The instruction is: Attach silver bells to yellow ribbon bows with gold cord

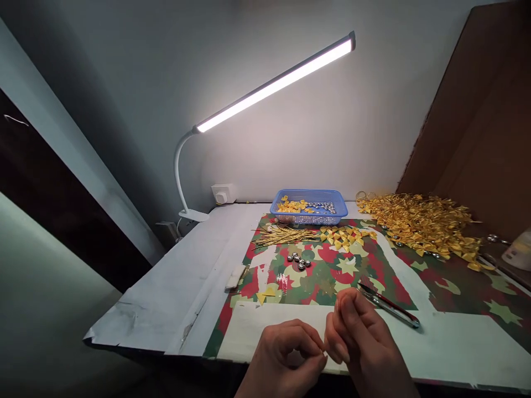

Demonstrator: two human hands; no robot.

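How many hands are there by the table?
2: the left hand over the table's near edge, and the right hand close beside it, nearer the snips.

Two hands point(286, 354) close together above the table point(199, 249), snips point(394, 309) near the right, silver beads point(301, 266) farther back.

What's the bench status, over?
Left hand, right hand: fingers pinched, contents unclear. Round silver metal beads: clustered beyond both. Red-and-silver metal snips: lying close by right hand.

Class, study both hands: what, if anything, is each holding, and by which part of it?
It cannot be told: the left hand and right hand both seem pinched, but nothing shows clearly in either.
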